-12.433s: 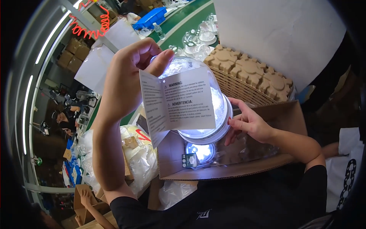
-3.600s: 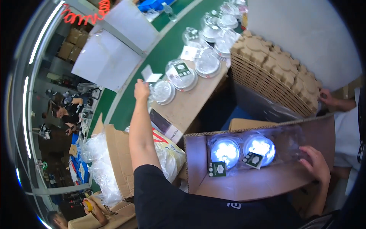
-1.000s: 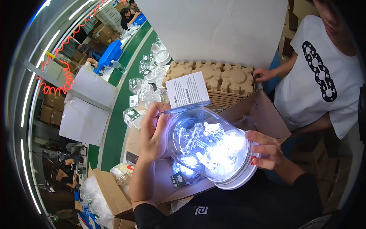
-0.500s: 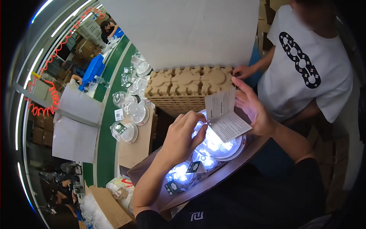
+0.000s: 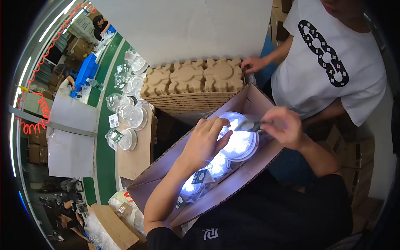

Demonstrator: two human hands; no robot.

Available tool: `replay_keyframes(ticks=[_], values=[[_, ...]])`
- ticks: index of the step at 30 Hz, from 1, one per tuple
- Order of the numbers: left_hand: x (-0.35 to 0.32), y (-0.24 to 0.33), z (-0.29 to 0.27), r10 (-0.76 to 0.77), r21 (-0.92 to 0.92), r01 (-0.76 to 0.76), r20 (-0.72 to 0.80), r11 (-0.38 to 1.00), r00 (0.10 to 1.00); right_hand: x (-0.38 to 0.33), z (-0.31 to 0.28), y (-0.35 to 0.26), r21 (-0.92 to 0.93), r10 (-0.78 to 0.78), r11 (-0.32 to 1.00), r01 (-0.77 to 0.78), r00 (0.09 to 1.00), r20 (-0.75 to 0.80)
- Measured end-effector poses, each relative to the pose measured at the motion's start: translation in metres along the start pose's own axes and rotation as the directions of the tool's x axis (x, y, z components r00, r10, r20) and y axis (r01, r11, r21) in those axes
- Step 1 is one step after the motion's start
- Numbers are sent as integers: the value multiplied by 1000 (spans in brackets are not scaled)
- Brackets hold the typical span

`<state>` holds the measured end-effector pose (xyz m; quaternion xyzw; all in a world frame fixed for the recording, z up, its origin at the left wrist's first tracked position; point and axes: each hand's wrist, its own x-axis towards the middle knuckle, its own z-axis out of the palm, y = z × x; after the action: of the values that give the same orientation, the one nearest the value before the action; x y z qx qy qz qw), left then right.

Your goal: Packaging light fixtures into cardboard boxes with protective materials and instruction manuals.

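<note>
while my left hand [image 5: 204, 141] presses flat on the lit dome lamp [image 5: 239, 139] in the cardboard box [image 5: 254, 100], my right hand [image 5: 283, 127] pinches a folded leaflet [image 5: 249, 125] just above it, nearer the lamp's right rim.

The left hand [image 5: 204, 141] rests on a glowing round clear-domed lamp [image 5: 239, 141] inside an open brown cardboard box [image 5: 254, 102]; the right hand [image 5: 281, 127] pinches a folded paper leaflet [image 5: 249, 125] above it.

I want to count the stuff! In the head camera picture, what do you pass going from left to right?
Red coiled hose → clear round domes on the wooden bench → left hand → glowing white round lamp in the cardboard box → right hand → co-worker's white printed T-shirt.
</note>
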<state>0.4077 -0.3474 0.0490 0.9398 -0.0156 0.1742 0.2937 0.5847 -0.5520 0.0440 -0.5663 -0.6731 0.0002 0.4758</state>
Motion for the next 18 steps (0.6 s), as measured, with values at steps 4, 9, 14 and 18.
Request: replay_keyframes(ticks=[4, 9, 14, 18], values=[[6, -6, 11, 45, 16, -46, 53, 999, 998, 0, 4, 14, 513, 708, 505, -694, 673, 215], [17, -19, 34, 92, 23, -95, 102, 995, 991, -19, -2, 32, 217, 726, 359, -908, 418, 546], [6, -39, 57, 136, 73, -153, 201, 985, 970, -9, 14, 31, -192, 734, 573, -796, 395, 553], [-4, -40, 74, 151, 15, -155, 161, 988, 975, -10, 19, 32, -410, 671, 734, -542, 483, 563]])
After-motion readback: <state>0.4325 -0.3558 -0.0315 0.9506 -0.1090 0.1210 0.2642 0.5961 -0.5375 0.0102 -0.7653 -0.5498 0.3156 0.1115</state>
